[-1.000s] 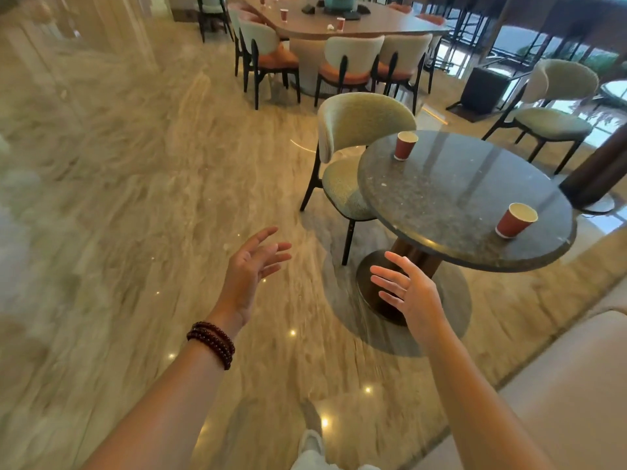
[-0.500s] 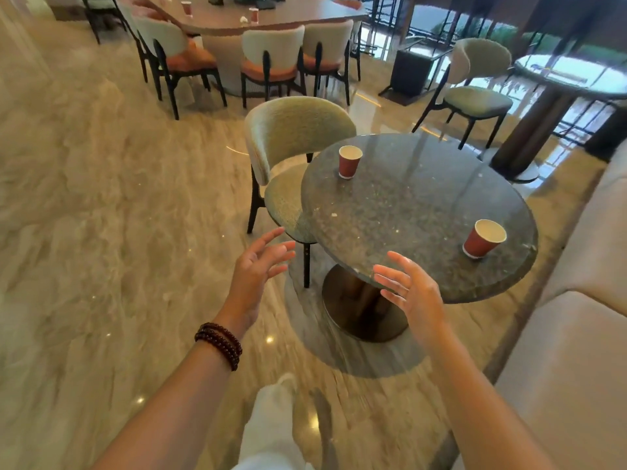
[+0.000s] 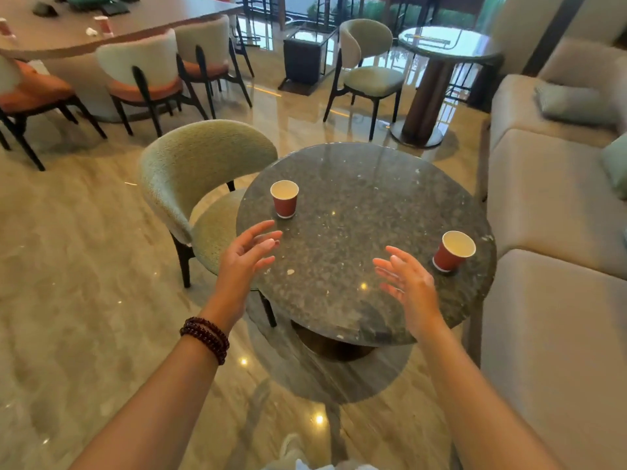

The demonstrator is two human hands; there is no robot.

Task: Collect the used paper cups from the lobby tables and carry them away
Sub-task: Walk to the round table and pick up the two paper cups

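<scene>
Two red paper cups stand upright on a round dark stone table (image 3: 356, 212): the left cup (image 3: 284, 199) near the table's left edge, the right cup (image 3: 454, 251) near its right edge. Both look empty inside. My left hand (image 3: 246, 257) hovers over the table's near left edge with fingers spread, a short way below the left cup. My right hand (image 3: 409, 283) is raised above the tabletop, fingers spread, just left of the right cup. Neither hand touches a cup. More red cups (image 3: 103, 25) stand on the long table at the back left.
A green upholstered chair (image 3: 190, 178) is tucked against the table's left side. A beige sofa (image 3: 556, 232) runs along the right. Behind stand another green chair (image 3: 369, 72), a second round table (image 3: 444, 45), and orange-seated chairs (image 3: 146, 83) at the long table.
I have walked closer to the round table. Both hands have come forward from beside the table to above its near edge, each nearer to a cup.
</scene>
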